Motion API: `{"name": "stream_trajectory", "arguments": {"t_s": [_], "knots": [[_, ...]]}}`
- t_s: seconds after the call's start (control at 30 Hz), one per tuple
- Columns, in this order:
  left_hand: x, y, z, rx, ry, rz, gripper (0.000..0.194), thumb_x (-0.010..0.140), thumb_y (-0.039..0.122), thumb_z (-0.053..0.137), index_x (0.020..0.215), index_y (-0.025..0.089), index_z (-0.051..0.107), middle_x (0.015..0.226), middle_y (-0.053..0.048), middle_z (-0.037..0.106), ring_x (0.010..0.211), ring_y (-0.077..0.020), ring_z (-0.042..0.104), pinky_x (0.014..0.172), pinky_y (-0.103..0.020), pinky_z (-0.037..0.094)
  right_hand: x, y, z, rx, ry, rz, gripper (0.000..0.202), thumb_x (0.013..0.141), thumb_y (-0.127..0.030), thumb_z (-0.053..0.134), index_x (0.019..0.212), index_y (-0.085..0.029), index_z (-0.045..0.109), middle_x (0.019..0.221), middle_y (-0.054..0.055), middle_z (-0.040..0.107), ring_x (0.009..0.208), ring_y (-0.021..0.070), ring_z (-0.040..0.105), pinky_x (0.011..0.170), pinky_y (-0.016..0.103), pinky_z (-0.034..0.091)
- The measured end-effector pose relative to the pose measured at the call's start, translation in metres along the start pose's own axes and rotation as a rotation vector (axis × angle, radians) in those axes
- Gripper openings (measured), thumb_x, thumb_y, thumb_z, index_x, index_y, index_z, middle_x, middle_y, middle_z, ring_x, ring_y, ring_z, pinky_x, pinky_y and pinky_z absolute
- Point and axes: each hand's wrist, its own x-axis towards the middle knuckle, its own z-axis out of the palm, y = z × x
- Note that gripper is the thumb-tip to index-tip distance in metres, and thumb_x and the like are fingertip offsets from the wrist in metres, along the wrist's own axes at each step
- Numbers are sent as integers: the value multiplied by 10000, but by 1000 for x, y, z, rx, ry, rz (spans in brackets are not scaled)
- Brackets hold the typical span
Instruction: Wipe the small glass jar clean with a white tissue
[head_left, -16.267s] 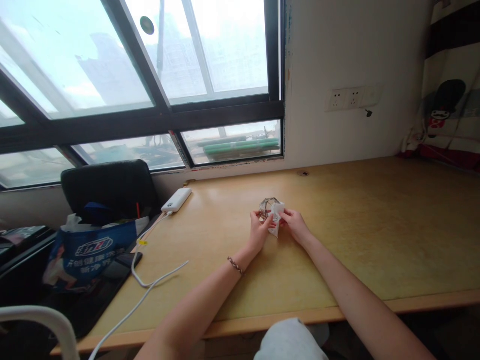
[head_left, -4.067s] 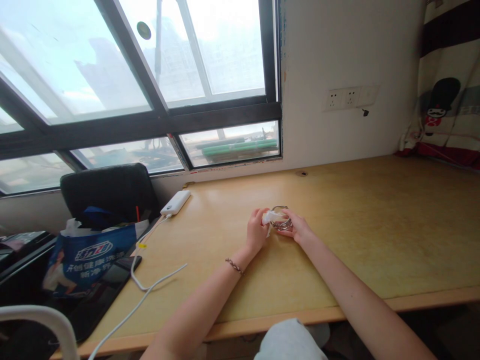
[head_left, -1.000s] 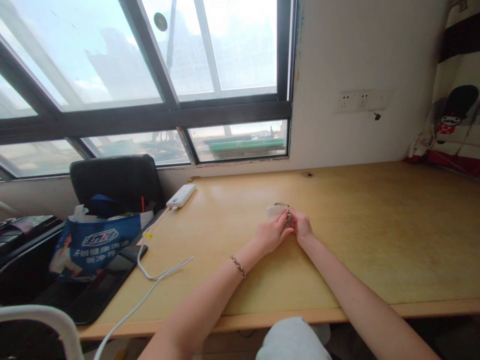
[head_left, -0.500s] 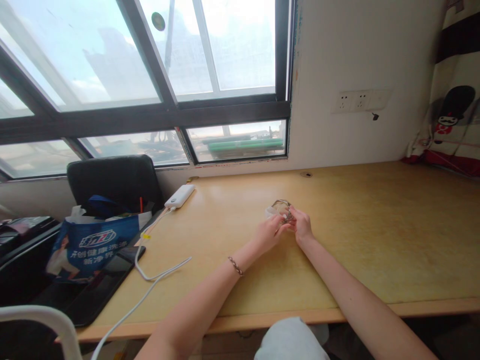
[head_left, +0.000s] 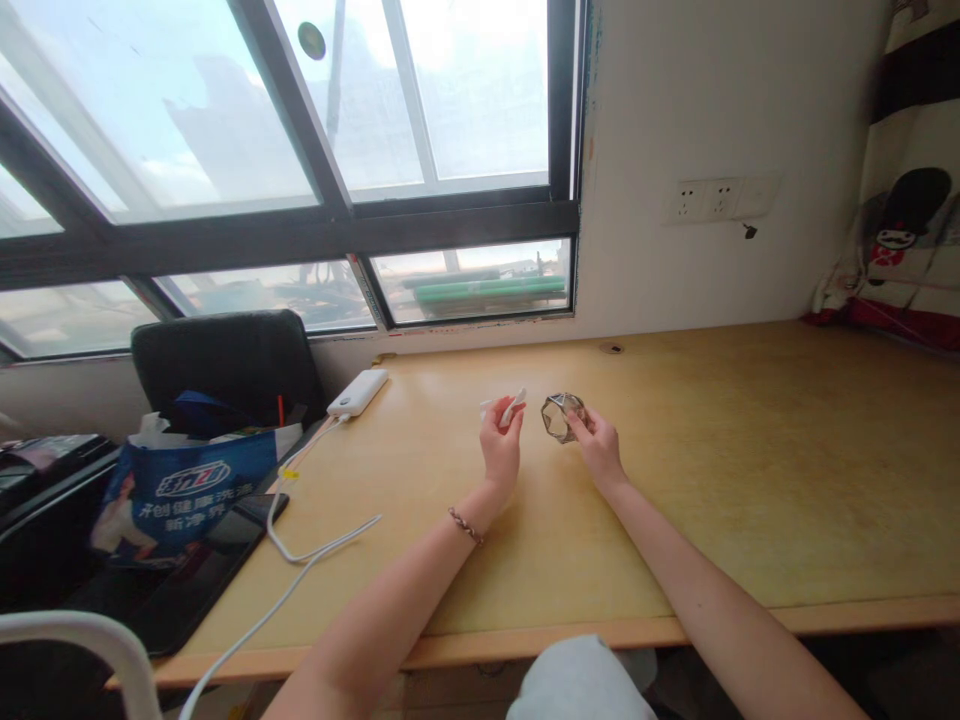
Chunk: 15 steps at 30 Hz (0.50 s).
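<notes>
Item: one openwork metal ornament (head_left: pixel 557 417), rounded, dark wire with angular facets, held above the middle of the wooden table (head_left: pixel 750 480); gripped at its right side between thumb and fingers of the right hand (head_left: pixel 598 445). Item: one white tissue (head_left: pixel 513 407), crumpled, pinched in the fingers of the left hand (head_left: pixel 501 440), to the left of the ornament and apart from it. Change since the preceding frame: the hands, formerly together with the tissue against the metal, now stand separated; the left has moved leftward with the tissue, and the ornament's open frame shows more fully. Item: one braided bracelet (head_left: pixel 466 526), on the left wrist. Unchanged: white power bank (head_left: pixel 358 394), far left of the table, white cable (head_left: pixel 306 556) attached; blue bag (head_left: pixel 187 490), left of the table.
</notes>
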Motion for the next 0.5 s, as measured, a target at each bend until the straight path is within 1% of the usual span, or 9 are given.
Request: {"name": "stream_trajectory", "arguments": {"t_s": [0.03, 0.1, 0.17, 0.23, 0.3, 0.37, 0.43, 0.5], "knots": [[-1, 3, 0, 28, -42, 56, 304, 769, 285, 525, 1048, 166, 496, 1043, -96, 582, 977, -181, 559, 846, -335, 439, -1, 0, 0, -91, 8, -61, 399, 702, -485, 516, 907, -153, 595, 816, 65, 660, 749, 200, 601, 659, 288, 467], [-7, 11, 2, 100, -136, 165, 282, 803, 254, 475, 1078, 196, 502, 1088, -80, 571, 1039, -181, 520, 902, -359, 402, -5, 0, 1, -245, 4, -186, 386, 728, -476, 491, 943, -171, 588, 816, 65, 660, 733, 202, 602, 659, 296, 461], [-14, 17, 4, 190, -248, 261, 275, 827, 238, 431, 1088, 220, 516, 1109, -61, 568, 1073, -180, 491, 939, -378, 366, -8, -1, 1, -354, -15, -268, 387, 751, -460, 475, 1018, -195, 561, 876, 69, 655, 758, 206, 604, 668, 302, 459], [-19, 20, 5, 253, -330, 307, 284, 838, 234, 408, 1098, 236, 523, 1133, -51, 556, 1092, -184, 470, 953, -383, 345, -11, -2, 2, -435, -32, -346, 405, 769, -445, 461, 1086, -201, 524, 950, 80, 639, 802, 215, 602, 691, 313, 458], [-20, 20, 6, 262, -341, 284, 298, 841, 239, 402, 1116, 245, 516, 1159, -47, 537, 1099, -186, 458, 957, -375, 334, -13, -3, 3, -495, -38, -431, 419, 782, -427, 451, 1123, -188, 498, 1006, 96, 619, 850, 225, 594, 731, 331, 452], [-17, 18, 5, 214, -299, 212, 309, 839, 250, 408, 1134, 246, 500, 1172, -42, 525, 1095, -180, 456, 959, -359, 323, -15, -3, 4, -537, -47, -520, 429, 788, -410, 452, 1143, -171, 480, 1043, 113, 601, 901, 235, 580, 774, 348, 443], [-11, 14, 4, 125, -252, 107, 310, 833, 270, 422, 1131, 234, 501, 1173, -38, 521, 1095, -174, 452, 957, -337, 318, -16, -3, 4, -566, -66, -608, 441, 787, -391, 463, 1166, -164, 459, 1081, 124, 580, 957, 242, 556, 817, 364, 432], [-5, 8, 3, 9, -226, -28, 304, 823, 310, 438, 1097, 213, 527, 1154, -41, 529, 1082, -174, 460, 937, -317, 333, -17, -2, 4, -588, -100, -689, 459, 785, -369, 474, 1195, -165, 428, 1132, 128, 549, 1027, 245, 517, 870, 382, 409]]}}
